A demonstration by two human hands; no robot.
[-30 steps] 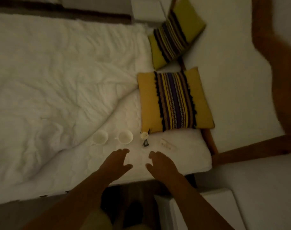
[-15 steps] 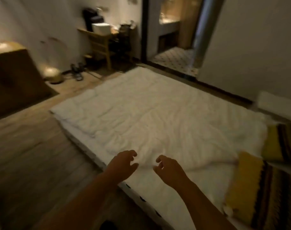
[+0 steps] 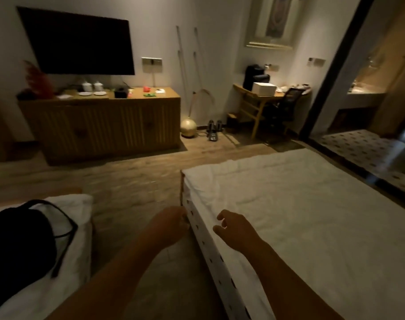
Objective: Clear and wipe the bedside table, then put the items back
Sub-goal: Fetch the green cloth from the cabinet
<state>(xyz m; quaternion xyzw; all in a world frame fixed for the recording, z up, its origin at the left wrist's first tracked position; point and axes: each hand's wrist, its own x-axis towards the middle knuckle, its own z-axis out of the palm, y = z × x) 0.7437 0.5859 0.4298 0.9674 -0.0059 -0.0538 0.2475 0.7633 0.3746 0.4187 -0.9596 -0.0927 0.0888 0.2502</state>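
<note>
The bed [image 3: 312, 215] wears white cloth, matt and softly creased. The floor [image 3: 132, 181] is wood plank with a dull sheen. The sideboard [image 3: 109, 125] shows ribbed, matt wood fronts. The television [image 3: 76, 42] screen is black and glossy. A gold ball lamp [image 3: 188, 128] looks smooth and shiny.

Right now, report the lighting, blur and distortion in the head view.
Head view: dim, warm light, brightest around the desk and the doorway at right; the television is a black patch; floor and left hand are motion-smeared; wide-angle lens bends the bed edges and walls.
</note>
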